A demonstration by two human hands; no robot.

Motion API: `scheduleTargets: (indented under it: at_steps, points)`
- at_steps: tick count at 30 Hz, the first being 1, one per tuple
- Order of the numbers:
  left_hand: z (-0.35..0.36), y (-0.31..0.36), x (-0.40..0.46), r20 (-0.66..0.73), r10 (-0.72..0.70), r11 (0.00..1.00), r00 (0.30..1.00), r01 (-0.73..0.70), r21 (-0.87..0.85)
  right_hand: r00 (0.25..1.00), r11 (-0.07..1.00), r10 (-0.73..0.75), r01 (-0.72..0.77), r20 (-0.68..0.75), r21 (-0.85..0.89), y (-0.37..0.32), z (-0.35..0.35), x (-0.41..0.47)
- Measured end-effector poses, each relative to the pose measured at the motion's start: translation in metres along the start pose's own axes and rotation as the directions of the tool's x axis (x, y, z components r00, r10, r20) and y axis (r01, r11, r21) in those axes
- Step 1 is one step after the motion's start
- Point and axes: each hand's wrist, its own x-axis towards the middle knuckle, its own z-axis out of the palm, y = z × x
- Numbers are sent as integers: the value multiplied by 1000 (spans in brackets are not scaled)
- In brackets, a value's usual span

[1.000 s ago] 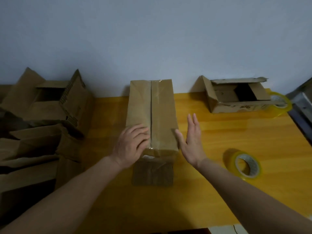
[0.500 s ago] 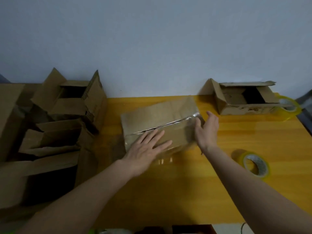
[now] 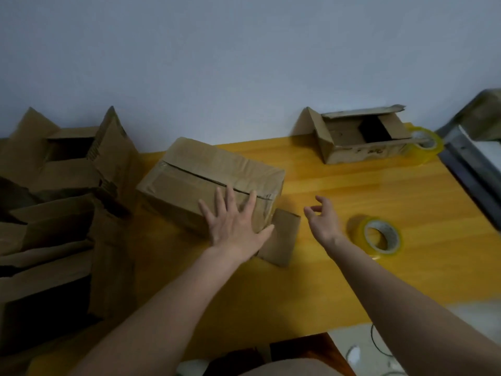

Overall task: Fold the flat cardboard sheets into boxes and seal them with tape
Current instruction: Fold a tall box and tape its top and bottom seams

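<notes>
Pressing flat, left hand [image 3: 236,229] spreads on taped box [image 3: 214,183] mid-desk [image 3: 339,191]; right hand [image 3: 322,219] loosely curled, empty, beside tape roll [image 3: 381,236]. Light, stiff cardboard; grip opposite side walls.

This looks like a small packing corner in a plain room, not a factory floor. A yellow wooden tabletop [image 3: 352,185] stands against a bare pale wall [image 3: 244,63]. Folded and half-folded cardboard boxes [image 3: 62,185] pile up at the left of the frame, an open box [image 3: 360,137] sits at the upper right, and two tape rolls [image 3: 381,237] lie on the wood.
</notes>
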Motion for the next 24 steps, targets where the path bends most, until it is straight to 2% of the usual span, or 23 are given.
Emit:
scheduleTargets:
  at_steps: [5,11,16,20,24]
  points:
    - [-6,-4,10,29,123,992,992,-124,5,1000,998,-3,2,-9,-70,16,-11,-1]
    - [-14,-14,14,37,368,929,929,-366,-52,960,950,-278,272,-18,-152,-14,-4,7]
    - [-20,-22,20,128,502,863,855,-504,-17,905,883,-423,425,57,-198,-18,-2,1]
    - [-20,-24,21,98,517,856,850,-515,-50,906,896,-423,423,31,-133,-13,-2,-8]
    - [-13,-22,18,48,536,840,843,-538,69,948,939,-315,305,-40,-156,-10,-6,-7]
